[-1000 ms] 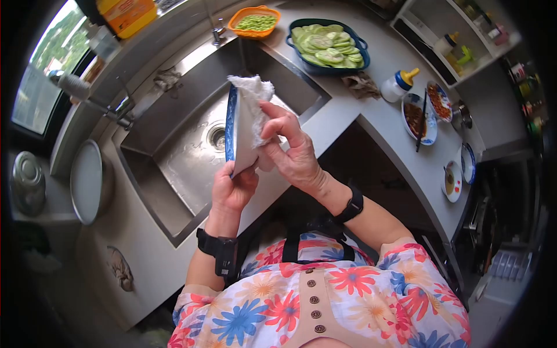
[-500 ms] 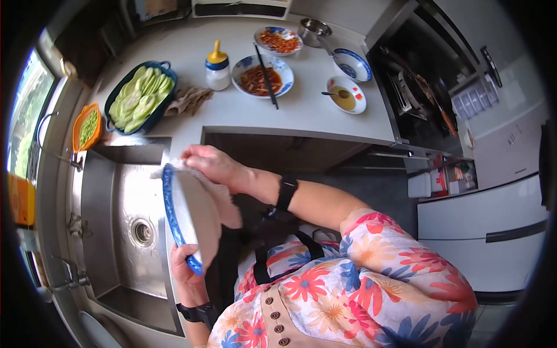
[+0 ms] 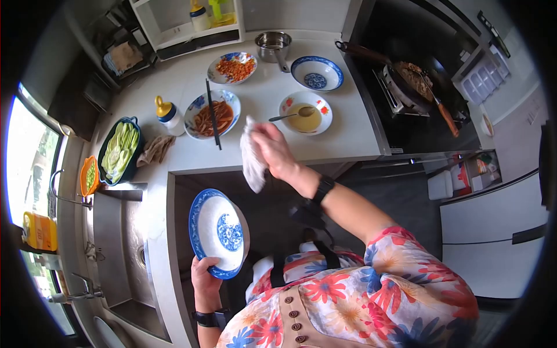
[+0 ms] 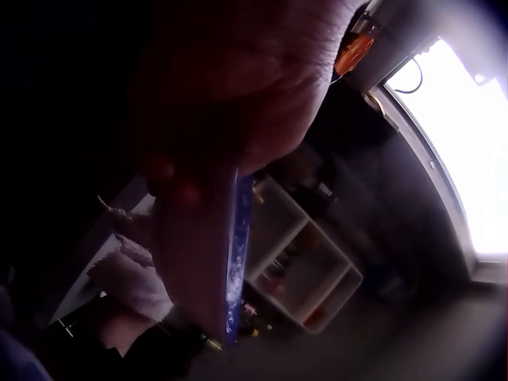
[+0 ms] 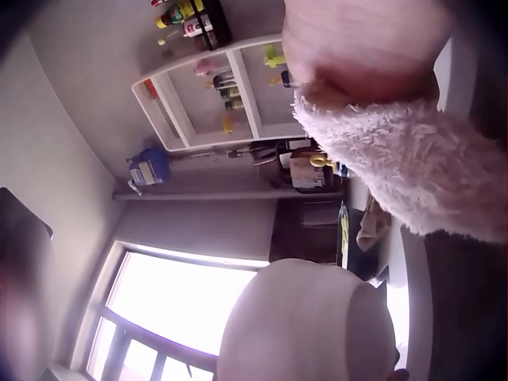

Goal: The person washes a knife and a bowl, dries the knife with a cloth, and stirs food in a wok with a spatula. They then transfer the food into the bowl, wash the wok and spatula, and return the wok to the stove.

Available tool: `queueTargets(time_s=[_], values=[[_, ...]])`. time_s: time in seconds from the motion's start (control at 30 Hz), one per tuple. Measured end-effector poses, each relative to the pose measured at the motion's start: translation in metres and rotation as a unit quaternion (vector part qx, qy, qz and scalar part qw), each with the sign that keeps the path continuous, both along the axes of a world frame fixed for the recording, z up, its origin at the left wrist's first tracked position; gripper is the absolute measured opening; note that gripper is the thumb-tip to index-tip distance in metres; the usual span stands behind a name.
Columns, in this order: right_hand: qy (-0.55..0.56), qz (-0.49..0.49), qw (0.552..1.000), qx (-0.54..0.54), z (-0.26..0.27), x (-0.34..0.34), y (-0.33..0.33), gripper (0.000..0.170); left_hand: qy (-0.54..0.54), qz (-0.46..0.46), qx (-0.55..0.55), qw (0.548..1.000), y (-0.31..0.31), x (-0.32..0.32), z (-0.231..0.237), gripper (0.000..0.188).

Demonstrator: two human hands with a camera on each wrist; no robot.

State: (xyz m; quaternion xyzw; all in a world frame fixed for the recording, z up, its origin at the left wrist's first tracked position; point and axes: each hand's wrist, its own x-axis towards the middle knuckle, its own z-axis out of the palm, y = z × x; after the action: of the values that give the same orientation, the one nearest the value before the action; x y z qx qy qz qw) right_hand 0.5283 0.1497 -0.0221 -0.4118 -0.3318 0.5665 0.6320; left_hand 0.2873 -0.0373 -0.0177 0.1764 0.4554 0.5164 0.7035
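Note:
My left hand [image 3: 205, 279] grips the lower rim of a white bowl [image 3: 210, 223] with a blue patterned border and centre, thumb over the edge. The bowl is tilted, its inside facing up, in front of the counter. Seen edge-on in the left wrist view, its blue rim [image 4: 236, 278] runs below the hand. A white fluffy cloth [image 3: 252, 165] hangs from my right hand [image 3: 277, 152], pinched at its upper part, apart from the bowl. In the right wrist view the cloth [image 5: 405, 163] drapes from the fingers, with the bowl's pale underside [image 5: 290, 325] beyond.
On the counter stand a plate of saucy strips [image 3: 212, 116] with chopsticks, a bowl of yellowish liquid [image 3: 313, 123], another blue-rimmed bowl [image 3: 317, 73], and a basket of sliced vegetable [image 3: 119, 152]. A sink [image 3: 119, 232] lies left; a pan [image 3: 415, 87] sits on the stove at right.
The view has turned right, from the sink toward the counter and stove. My right hand has drawn the cloth away from the bowl, whose inside now faces up. The left hand keeps its grip.

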Motion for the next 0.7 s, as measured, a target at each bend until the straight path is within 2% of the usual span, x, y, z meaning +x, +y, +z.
queueTargets(time_s=[0.03, 0.07, 0.1, 0.13, 0.17, 0.23, 0.27, 0.3, 0.37, 0.43, 0.5, 0.63, 0.7], values=[[-0.065, 0.025, 0.997, 0.033, -0.002, 0.005, 0.011, 0.037, -0.008, 0.007, 0.000, 1.000, 0.000, 0.010, -0.006, 0.043], [-0.243, -0.014, 0.958, 0.149, -0.019, 0.009, 0.021, 0.046, -0.008, 0.006, 0.000, 1.000, 0.000, 0.022, -0.004, 0.042], [-0.414, -0.052, 0.871, 0.258, -0.039, 0.015, 0.031, 0.055, -0.012, 0.005, 0.001, 1.000, 0.000, 0.034, -0.003, 0.042], [-0.478, 0.000, 0.850, 0.223, -0.050, 0.018, 0.031, 0.065, -0.013, 0.004, 0.002, 1.000, 0.000, 0.047, -0.001, 0.042], [-0.528, 0.022, 0.816, 0.233, -0.050, 0.021, 0.024, 0.063, -0.010, 0.010, 0.003, 1.000, -0.001, 0.059, 0.001, 0.041], [-0.505, 0.100, 0.836, 0.189, -0.040, 0.033, 0.003, 0.057, -0.008, 0.018, 0.000, 1.000, 0.000, 0.072, -0.001, 0.040], [-0.491, 0.084, 0.836, 0.231, -0.042, 0.039, -0.004, 0.049, -0.009, 0.011, -0.001, 1.000, 0.000, 0.076, -0.003, 0.039], [-0.491, 0.086, 0.836, 0.229, -0.045, 0.050, -0.012, 0.049, -0.007, 0.003, -0.002, 1.000, 0.000, 0.079, -0.005, 0.037], [-0.450, 0.187, 0.864, 0.129, -0.034, 0.079, -0.033, 0.041, 0.004, -0.008, -0.010, 1.000, 0.006, 0.086, -0.001, 0.036], [-0.471, 0.189, 0.858, 0.076, -0.040, 0.113, -0.057, 0.036, 0.015, -0.029, -0.015, 0.999, 0.019, 0.089, 0.001, 0.034], [-0.453, 0.149, 0.878, 0.043, -0.049, 0.155, -0.084, 0.032, 0.033, -0.087, -0.015, 0.996, 0.037, 0.098, -0.002, 0.032], [-0.541, 0.012, 0.838, -0.074, -0.029, 0.245, -0.148, 0.033, 0.013, -0.190, 0.021, 0.981, 0.078, 0.137, -0.018, 0.031], [-0.508, -0.074, 0.842, -0.164, -0.012, 0.288, -0.179, 0.032, 0.014, -0.218, 0.028, 0.975, 0.093, 0.168, -0.011, 0.031]])
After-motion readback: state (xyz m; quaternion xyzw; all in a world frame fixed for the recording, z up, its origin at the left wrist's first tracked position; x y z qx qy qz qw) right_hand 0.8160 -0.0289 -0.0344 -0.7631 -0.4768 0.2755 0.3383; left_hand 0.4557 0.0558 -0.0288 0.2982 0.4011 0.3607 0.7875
